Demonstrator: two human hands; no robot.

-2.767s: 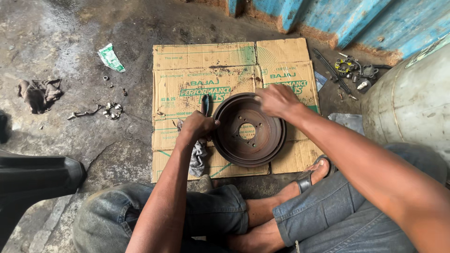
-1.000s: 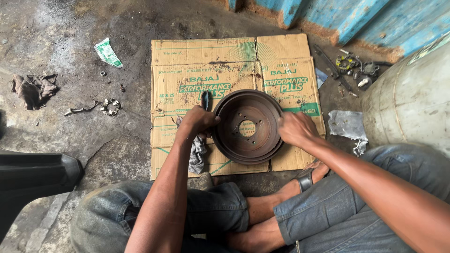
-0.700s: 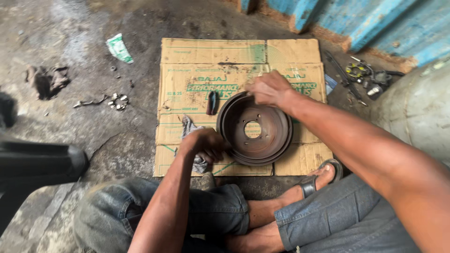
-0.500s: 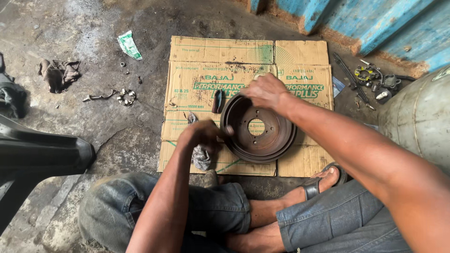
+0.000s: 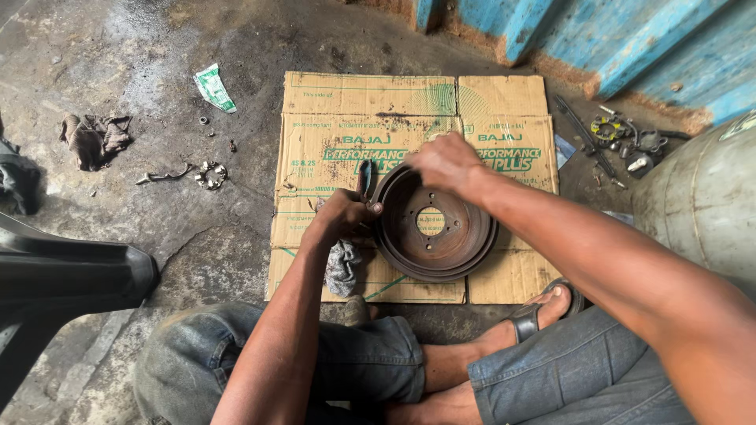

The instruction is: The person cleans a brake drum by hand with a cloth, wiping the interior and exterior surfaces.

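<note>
The rusty brake drum point(image 5: 435, 223) lies open-side up on flattened cardboard point(image 5: 331, 149); the right hand point(image 5: 445, 161) grasps its far rim, steadying it; the left hand point(image 5: 345, 214), clenched around a dark tool point(image 5: 365, 179), works beside the drum's edge.

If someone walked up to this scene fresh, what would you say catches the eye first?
First, the rusty brake drum lying open side up on the flattened cardboard in the middle of the floor. The right hand grips its far rim and the left hand its near-left edge, a grey rag just beneath. Small metal parts lie scattered by the blue wall at upper right.
</note>
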